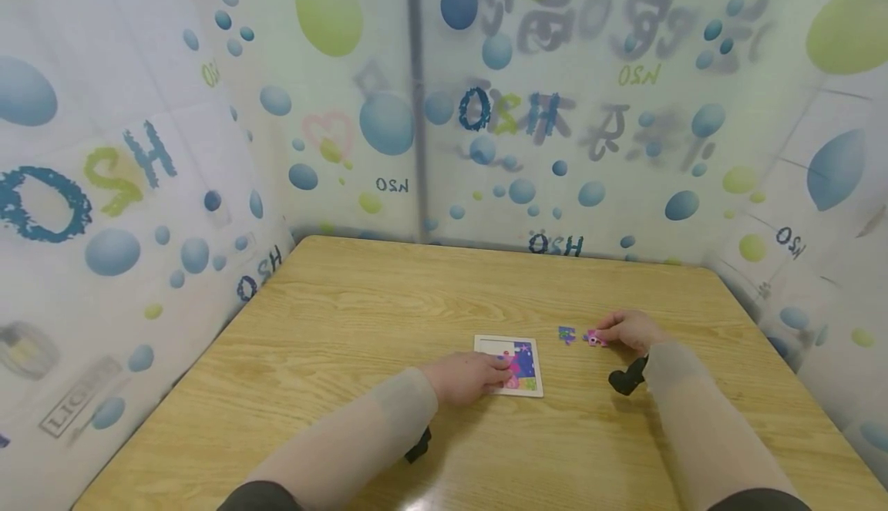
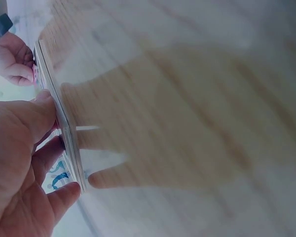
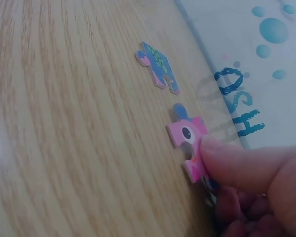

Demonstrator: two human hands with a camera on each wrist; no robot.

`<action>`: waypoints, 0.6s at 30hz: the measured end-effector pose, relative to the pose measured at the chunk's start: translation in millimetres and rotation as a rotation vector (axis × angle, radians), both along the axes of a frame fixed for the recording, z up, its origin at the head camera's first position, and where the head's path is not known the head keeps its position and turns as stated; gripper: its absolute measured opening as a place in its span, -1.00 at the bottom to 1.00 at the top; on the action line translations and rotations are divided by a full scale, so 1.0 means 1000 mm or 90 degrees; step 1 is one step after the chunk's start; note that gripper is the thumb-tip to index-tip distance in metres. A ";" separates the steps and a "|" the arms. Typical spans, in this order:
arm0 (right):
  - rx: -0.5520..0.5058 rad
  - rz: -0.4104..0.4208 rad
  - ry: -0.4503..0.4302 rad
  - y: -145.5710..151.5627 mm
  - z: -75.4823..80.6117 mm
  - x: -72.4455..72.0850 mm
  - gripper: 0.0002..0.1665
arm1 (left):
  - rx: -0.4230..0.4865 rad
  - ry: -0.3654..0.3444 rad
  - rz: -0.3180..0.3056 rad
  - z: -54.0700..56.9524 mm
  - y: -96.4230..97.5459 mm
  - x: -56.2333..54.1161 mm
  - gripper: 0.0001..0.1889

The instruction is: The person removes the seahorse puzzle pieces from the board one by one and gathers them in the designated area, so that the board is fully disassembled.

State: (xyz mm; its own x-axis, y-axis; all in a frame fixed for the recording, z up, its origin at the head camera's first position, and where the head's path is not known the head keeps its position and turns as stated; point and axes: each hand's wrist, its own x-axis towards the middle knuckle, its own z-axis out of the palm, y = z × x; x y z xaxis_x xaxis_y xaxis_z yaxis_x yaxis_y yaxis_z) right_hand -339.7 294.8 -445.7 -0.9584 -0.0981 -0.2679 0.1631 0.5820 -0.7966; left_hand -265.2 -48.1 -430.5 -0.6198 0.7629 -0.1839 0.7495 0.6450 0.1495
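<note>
A left dark cuff (image 1: 260, 497) at 7 o'clock and a right dark cuff (image 1: 758, 500) at 5 o'clock frame the foreground as a person works on a small jigsaw at a wood-grain tabletop (image 1: 347, 310). The left grip (image 1: 461, 377) rests on a white-framed puzzle board (image 1: 491, 346) from its 9 o'clock side, fingers extended over the picture rather than curled around it. The board lies at 5 o'clock from the middle of the head view, a blank pale area showing at its own 10 o'clock and a pink star on dark blue at its 1 o'clock. The right grip (image 1: 631, 330) is closed in a pinch on a pink puzzle piece (image 3: 186, 132) printed with a black-and-white eye, between 2 and 3 o'clock from the board; whether the piece touches the tabletop cannot be told. Just beside it, at its 9 o'clock in the head view, a blue-and-green puzzle piece (image 1: 566, 334) lies loose on the wood, apart from the board. Beyond, at 12 o'clock, hangs a pale curtain (image 1: 610, 214) printed with blue and lime ovals and mirrored lettering
</note>
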 end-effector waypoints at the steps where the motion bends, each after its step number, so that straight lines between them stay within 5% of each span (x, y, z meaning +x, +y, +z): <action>1: 0.003 0.002 0.002 0.000 -0.001 0.000 -0.81 | 0.000 -0.001 0.000 0.000 0.000 0.000 -0.57; 18: 0.042 -0.017 0.021 0.002 -0.004 -0.001 -0.81 | 0.016 -0.034 0.009 -0.001 -0.001 -0.003 -0.57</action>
